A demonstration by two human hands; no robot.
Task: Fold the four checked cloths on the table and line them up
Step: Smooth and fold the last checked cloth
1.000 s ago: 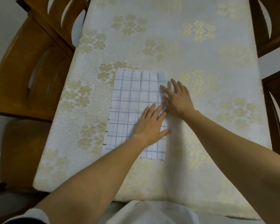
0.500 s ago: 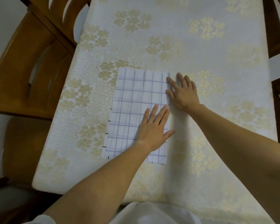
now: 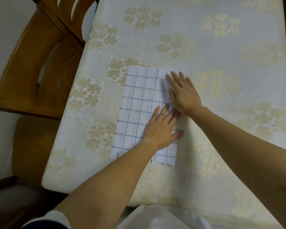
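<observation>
Checked cloth (image 3: pixel 137 103) — one flat, long rectangle on the table (image 3: pixel 221 38), nearer its left and near edges. Your left grip (image 3: pixel 160 128) and right grip (image 3: pixel 183 95) lie spread with fingers straight, pressing its right side and holding nothing. Risk: an uneven push skews the layers or slides the cloth off square. The other three cloths are out of view — alignment unchecked.

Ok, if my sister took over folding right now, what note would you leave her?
Left hand: flat, fingers straight, pressing the checked cloth near its right edge.
Right hand: flat too, pressing the same edge farther up.
Cloth: a long rectangle on the table, left of middle.
Done: it looks folded, but I cannot count the layers.
Left: finish this one. Only one checked cloth is in view, so find, fold and line up the rest.
</observation>
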